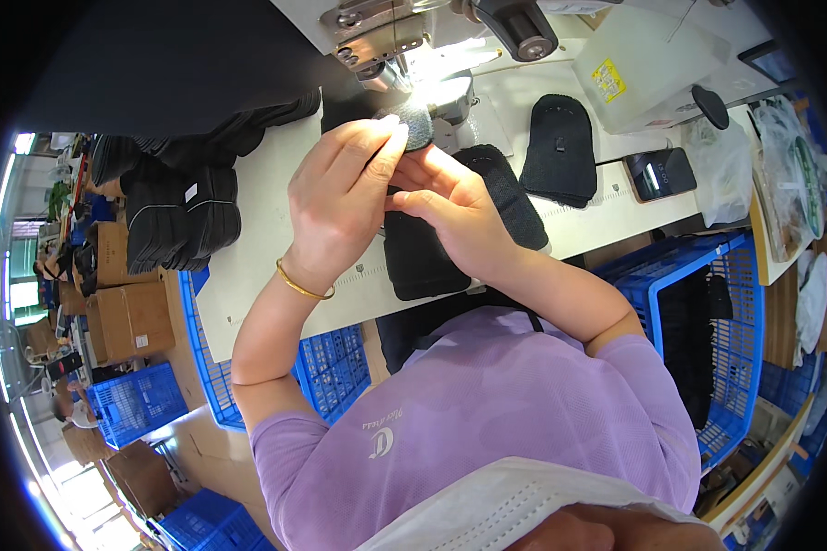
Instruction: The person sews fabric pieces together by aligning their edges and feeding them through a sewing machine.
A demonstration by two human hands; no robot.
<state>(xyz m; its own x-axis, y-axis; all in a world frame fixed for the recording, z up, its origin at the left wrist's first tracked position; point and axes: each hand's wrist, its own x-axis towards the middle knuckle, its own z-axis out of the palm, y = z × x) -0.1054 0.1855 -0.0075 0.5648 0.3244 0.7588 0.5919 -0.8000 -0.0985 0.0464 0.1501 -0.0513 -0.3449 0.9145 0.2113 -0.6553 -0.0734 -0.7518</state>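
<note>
dark fabric piece sat at 12 o'clock near the machine head, left hand pinching it, right hand toward 1, couldn't tell if its fingers clamped; looked like positioning, next move seemingly called for steady edges.

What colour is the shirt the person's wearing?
Light purple: the shirt shows best in the head view, with a white print on it.

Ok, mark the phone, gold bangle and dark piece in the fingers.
Phone (662,174), head view: on its screen.
Gold bangle (298,287), head view: on its band.
Dark piece (419,127), head view: on its exposed surface.
</note>
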